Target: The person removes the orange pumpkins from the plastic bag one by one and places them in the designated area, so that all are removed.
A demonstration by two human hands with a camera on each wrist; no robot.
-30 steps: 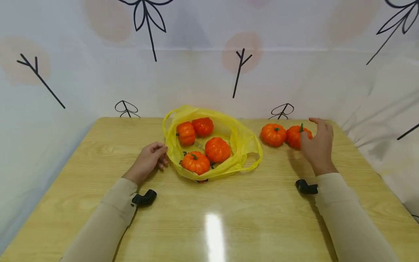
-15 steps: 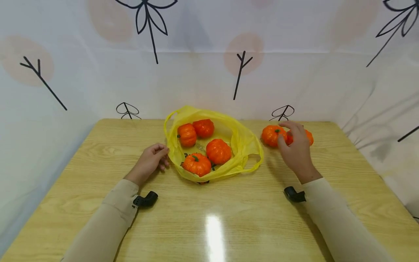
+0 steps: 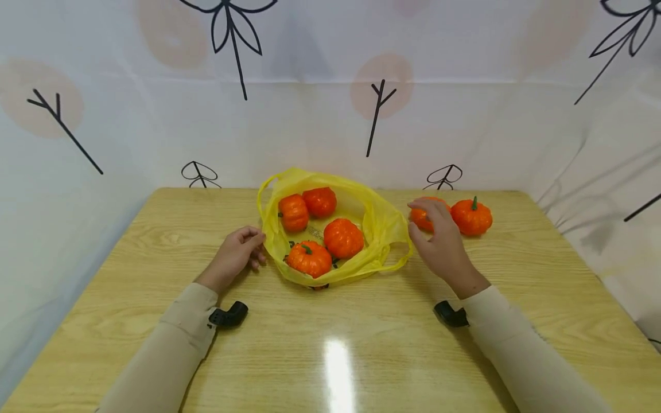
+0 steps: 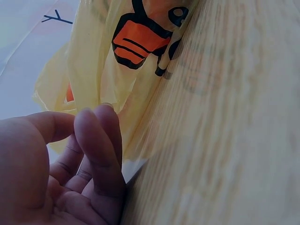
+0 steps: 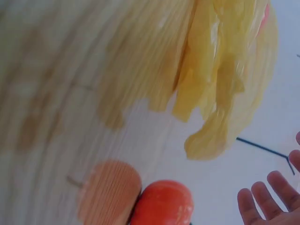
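Observation:
A yellow plastic bag point(image 3: 381, 225) lies open mid-table with several orange toy pumpkins point(image 3: 343, 237) inside. Two more pumpkins sit right of it: one point(image 3: 471, 217) in full sight, the other point(image 3: 419, 218) partly hidden behind my right hand point(image 3: 436, 238). That hand hovers at this pumpkin with fingers relaxed and spread, holding nothing; its fingertips point(image 5: 262, 204) show beside the pumpkin point(image 5: 164, 202) and the bag point(image 5: 225, 70). My left hand point(image 3: 236, 253) rests on the table, fingers point(image 4: 96, 140) loosely curled against the bag's left side point(image 4: 103, 61); no plastic shows between thumb and fingers.
The wooden table point(image 3: 330, 344) ends at a white printed curtain point(image 3: 330, 115) along the back and both sides. Bare tabletop lies in front of the bag and between my arms.
My right hand has moved left from the far-right pumpkin to the one nearer the bag. The far-right pumpkin is now uncovered. My left hand and the bag have stayed put.

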